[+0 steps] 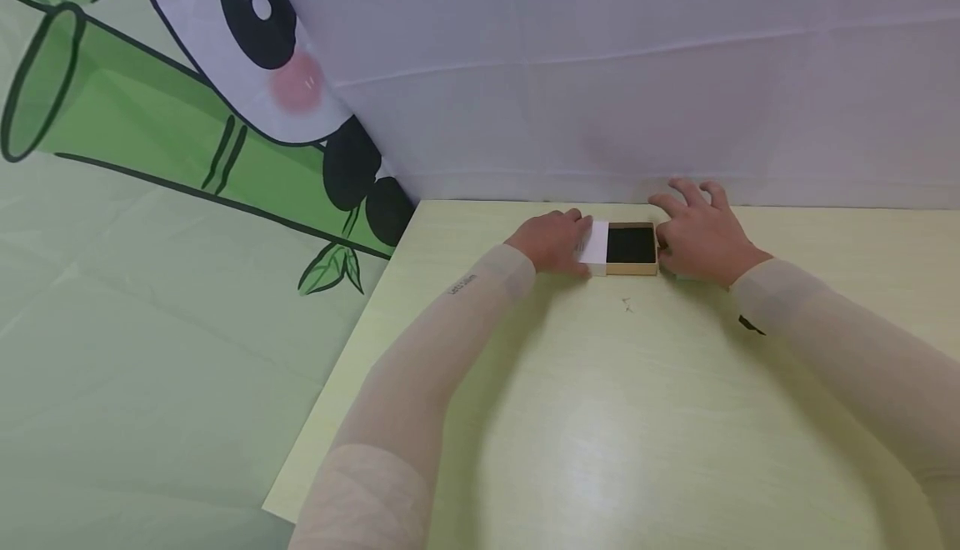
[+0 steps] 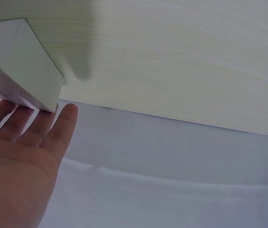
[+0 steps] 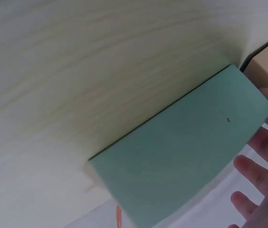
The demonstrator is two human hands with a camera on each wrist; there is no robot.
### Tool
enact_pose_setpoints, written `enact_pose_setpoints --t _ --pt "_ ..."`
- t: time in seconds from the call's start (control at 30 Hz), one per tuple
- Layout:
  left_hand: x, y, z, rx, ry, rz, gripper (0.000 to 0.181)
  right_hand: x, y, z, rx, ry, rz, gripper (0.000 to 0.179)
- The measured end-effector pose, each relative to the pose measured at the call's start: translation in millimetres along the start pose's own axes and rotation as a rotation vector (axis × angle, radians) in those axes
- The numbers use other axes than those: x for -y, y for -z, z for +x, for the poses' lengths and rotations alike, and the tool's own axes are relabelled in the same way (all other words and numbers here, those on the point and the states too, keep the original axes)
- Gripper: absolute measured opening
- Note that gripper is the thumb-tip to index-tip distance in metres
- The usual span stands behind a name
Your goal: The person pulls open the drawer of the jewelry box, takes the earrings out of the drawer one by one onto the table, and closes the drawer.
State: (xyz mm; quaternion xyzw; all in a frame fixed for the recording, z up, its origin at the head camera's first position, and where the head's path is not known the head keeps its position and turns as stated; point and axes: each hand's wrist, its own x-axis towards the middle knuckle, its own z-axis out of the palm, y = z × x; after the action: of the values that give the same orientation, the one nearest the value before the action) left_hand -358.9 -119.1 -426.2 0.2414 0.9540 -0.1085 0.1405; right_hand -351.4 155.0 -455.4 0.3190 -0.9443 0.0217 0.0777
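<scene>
We see the left hand point(image 1: 553, 242) reaching in from the near left, its fingers along the far side of a white box cover point(image 1: 595, 243) and its thumb at the near side, opened just wide enough to hold it. A brown cardboard tray point(image 1: 632, 269) with a dark inside juts from the cover toward the right. At its right end sits the right hand point(image 1: 703, 237), wrist bent inward, three fingers raised and spread; we cannot tell whether the thumb and index finger grip the tray or merely touch it. From the right wrist we also see a green box-like piece point(image 3: 181, 147) beside the tray's corner.

The tray and cover lie near the far edge of the wood-grain surface point(image 1: 585, 417) — a white cloth point(image 1: 600, 117) rises just behind. The left edge slants away well apart from the cover, and wide room stretches on our side.
</scene>
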Motion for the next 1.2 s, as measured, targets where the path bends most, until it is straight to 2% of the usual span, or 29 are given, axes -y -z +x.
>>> enact_pose_setpoints --t 0.27,1.2 --pt "0.6 -3.9 -5.9 -0.005 -0.012 0.001 0.089 14 0 -6.0 -0.011 -0.021 -0.018 0.017" --pt "2.6 -2.6 -9.3 -0.002 -0.013 -0.001 0.091 20 -2 -2.6 -0.025 -0.028 0.003 0.021"
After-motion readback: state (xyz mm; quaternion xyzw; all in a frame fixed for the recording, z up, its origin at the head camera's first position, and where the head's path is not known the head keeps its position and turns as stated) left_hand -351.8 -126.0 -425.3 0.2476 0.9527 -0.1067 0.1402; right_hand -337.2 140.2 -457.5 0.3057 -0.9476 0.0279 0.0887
